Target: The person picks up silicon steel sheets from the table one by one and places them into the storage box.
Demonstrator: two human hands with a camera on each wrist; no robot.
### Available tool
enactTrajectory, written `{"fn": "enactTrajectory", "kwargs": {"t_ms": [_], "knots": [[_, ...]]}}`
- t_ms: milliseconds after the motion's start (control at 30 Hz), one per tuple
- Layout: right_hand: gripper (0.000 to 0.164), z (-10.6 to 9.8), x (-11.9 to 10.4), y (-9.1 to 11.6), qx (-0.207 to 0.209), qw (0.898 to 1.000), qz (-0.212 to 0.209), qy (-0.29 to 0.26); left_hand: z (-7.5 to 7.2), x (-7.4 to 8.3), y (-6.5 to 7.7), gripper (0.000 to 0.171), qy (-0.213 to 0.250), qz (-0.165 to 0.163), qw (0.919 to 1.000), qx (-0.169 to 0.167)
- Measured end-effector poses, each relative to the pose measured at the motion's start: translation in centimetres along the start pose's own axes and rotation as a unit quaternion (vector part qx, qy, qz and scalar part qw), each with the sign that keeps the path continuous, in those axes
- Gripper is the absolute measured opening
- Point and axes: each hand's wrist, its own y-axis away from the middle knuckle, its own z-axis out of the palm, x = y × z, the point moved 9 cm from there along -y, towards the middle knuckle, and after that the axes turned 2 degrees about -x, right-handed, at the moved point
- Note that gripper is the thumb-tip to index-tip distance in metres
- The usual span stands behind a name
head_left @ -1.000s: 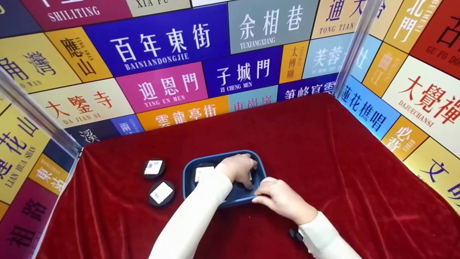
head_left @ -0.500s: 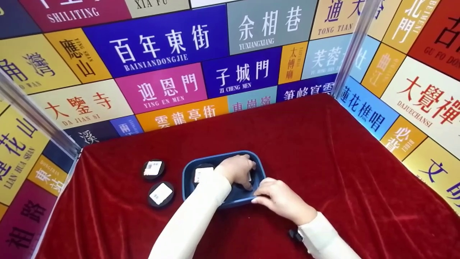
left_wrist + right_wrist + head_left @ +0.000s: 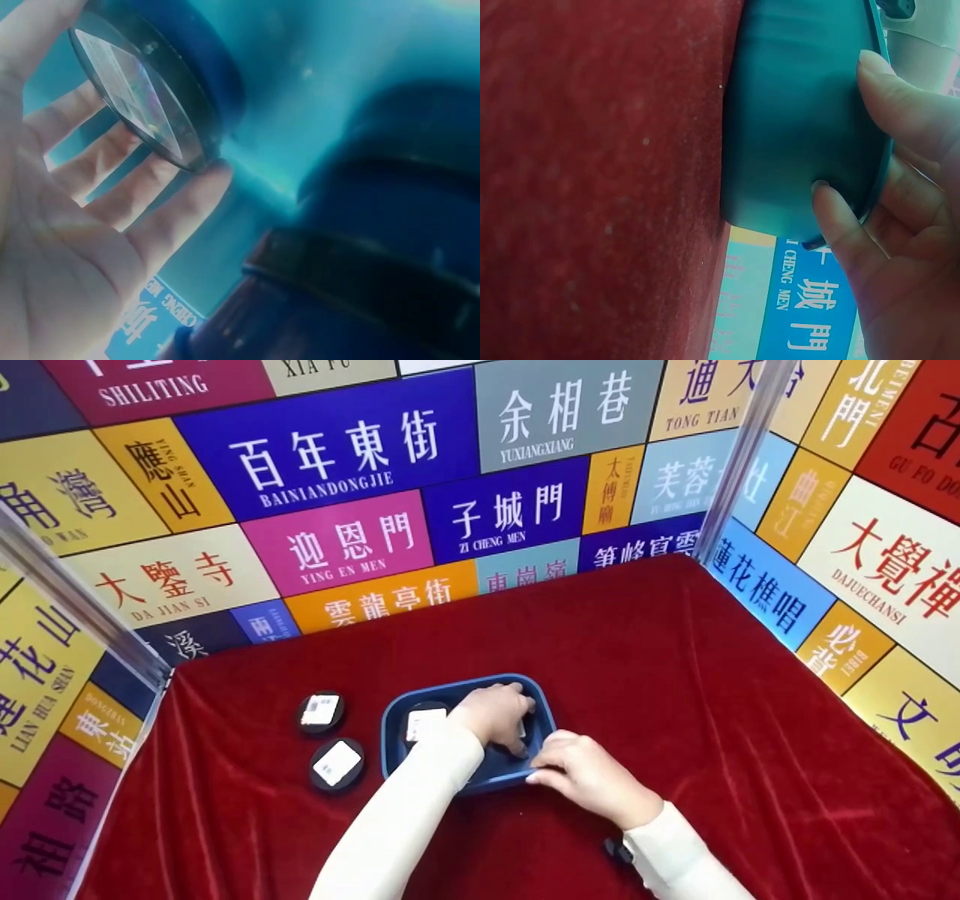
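Observation:
A blue rectangular tub [image 3: 495, 786] sits on the red cloth, its outer wall [image 3: 795, 127] filling the middle of the right wrist view. Inside its right half is my left hand [image 3: 491, 716], fingers curled around a round blue jar with a black lid and white label [image 3: 127, 94]. From the head most of that jar is hidden by the hand. My right hand [image 3: 581, 772] grips the tub's near right corner, thumb and fingertips at the rim. Another white-labelled jar [image 3: 425, 724] stands in the tub's left half. Dark-lidded jars [image 3: 367, 292] also appear close up in the left wrist view.
Two more black-lidded jars with white labels, one farther back [image 3: 321, 712] and one nearer [image 3: 337, 765], stand on the cloth left of the tub. Panels with coloured signs [image 3: 330, 442] enclose the back and sides. Red velvet cloth [image 3: 637, 660] covers the table.

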Motion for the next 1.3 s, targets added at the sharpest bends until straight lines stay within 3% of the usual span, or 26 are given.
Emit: {"fn": "enactTrajectory", "kwargs": {"t_ms": [400,800,1300], "knots": [[0.006,0.2,-0.1,-0.1,-0.007,1.000,0.003,0.000,-0.1,-0.3,0.6,0.063,-0.007,-0.010,0.9999,0.001],[0.004,-0.1,-0.4,-0.1,0.011,0.999,-0.033,-0.007,-1.0,-0.4,1.1,0.062,0.011,-0.016,0.9997,0.012],[0.008,0.0,0.1,0.0,0.000,1.000,-0.010,-0.005,-2.5,-0.3,1.6,0.060,0.018,-0.026,0.9993,0.021]]}}
